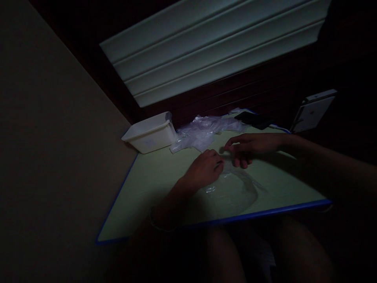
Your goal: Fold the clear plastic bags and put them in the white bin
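Observation:
A clear plastic bag (235, 192) lies on the pale green tabletop, its lower part reaching toward the front edge. At its upper left, my left hand (206, 169) is closed, with curled fingers on the bag's top edge. To the right, my right hand (253, 145) hovers just above the top of the bag. Its index finger and thumb are stretched toward the left hand, with the other fingers loosely bent and apart. Nothing shows in its grasp. The dim light hides the exact contact at the fingertips.
The table (153, 177) has a blue edge. At its back left stands a white plastic bin (156, 137). Beside it lies a heap of clear plastic bags (203, 129), then a dark flat item (255, 120). A white boxy object (313, 112) is beyond the right corner.

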Available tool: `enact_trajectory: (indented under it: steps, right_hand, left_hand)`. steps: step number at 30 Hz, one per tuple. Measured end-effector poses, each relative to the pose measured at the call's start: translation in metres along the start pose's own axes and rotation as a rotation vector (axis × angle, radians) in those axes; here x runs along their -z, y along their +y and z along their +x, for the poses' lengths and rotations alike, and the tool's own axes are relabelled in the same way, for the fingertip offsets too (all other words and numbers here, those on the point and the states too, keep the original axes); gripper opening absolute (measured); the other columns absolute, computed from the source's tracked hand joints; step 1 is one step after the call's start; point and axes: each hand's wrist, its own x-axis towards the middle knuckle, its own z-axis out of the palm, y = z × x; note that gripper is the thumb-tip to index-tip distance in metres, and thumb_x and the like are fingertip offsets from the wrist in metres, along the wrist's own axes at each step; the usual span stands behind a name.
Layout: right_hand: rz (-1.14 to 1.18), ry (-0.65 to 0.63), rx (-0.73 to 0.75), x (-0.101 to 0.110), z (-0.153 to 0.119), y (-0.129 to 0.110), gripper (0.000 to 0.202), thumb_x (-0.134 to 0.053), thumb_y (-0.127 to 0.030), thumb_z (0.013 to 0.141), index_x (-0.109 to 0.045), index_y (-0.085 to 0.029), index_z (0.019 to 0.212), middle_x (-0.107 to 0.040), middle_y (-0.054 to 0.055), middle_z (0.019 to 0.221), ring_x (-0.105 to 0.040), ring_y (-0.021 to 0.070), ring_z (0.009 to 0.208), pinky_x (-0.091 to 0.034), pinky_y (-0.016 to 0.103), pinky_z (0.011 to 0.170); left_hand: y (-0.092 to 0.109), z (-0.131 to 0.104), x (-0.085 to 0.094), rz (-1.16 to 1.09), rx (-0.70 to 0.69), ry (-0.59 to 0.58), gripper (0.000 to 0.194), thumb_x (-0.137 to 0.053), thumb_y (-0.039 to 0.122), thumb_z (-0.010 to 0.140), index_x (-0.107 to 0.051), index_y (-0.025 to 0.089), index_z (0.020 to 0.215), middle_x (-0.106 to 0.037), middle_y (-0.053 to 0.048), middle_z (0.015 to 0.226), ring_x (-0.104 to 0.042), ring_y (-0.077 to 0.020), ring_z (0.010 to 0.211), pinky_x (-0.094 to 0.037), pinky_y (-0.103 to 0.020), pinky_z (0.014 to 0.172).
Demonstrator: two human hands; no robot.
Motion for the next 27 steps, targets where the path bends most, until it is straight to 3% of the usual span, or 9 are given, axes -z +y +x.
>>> enact_trajectory:
  steps: [9,19,23,27]
  right_hand:
    - [-0.104,-0.064,-0.060,-0.002,-0.010,-0.011,0.046,-0.049,-0.054,0.091,-0.050,-0.015,0.115,-0.074,0.013,0.090,-0.070,0.0203,0.069,-0.050,0.028,0.059]
    - [0.009,-0.184,-0.092,-0.029,-0.047,-0.002,0.049,-0.046,-0.054,0.093,-0.045,-0.012,0.120,-0.073,0.014,0.088,-0.071,0.0222,0.073,-0.055,0.034,0.066]
    - [0.043,-0.276,-0.107,-0.028,-0.059,-0.002,0.051,-0.047,-0.053,0.093,-0.045,-0.013,0.125,-0.074,0.015,0.093,-0.072,0.0232,0.075,-0.054,0.034,0.064]
    - [0.076,-0.142,-0.017,-0.021,-0.061,-0.003,0.044,-0.048,-0.050,0.093,-0.050,-0.015,0.120,-0.074,0.013,0.090,-0.070,0.0205,0.072,-0.050,0.029,0.060]
  left_hand:
    - [-0.004,0.000,-0.006,0.024,-0.016,0.024,0.022,-0.049,0.026,0.092,-0.066,0.017,0.103,-0.062,-0.007,0.102,-0.055,-0.0207,0.102,-0.045,-0.035,0.097]
    - [-0.008,0.000,-0.009,0.001,-0.039,0.060,0.022,-0.048,0.024,0.091,-0.066,0.014,0.101,-0.062,-0.008,0.099,-0.055,-0.0200,0.099,-0.046,-0.034,0.093]
    - [-0.009,0.001,-0.009,0.005,-0.053,0.057,0.023,-0.048,0.024,0.092,-0.065,0.014,0.102,-0.061,-0.008,0.099,-0.055,-0.0200,0.099,-0.045,-0.035,0.094]
    - [-0.009,0.001,-0.008,0.006,-0.047,0.054,0.022,-0.048,0.024,0.091,-0.066,0.014,0.101,-0.062,-0.008,0.099,-0.056,-0.0205,0.099,-0.046,-0.036,0.094]
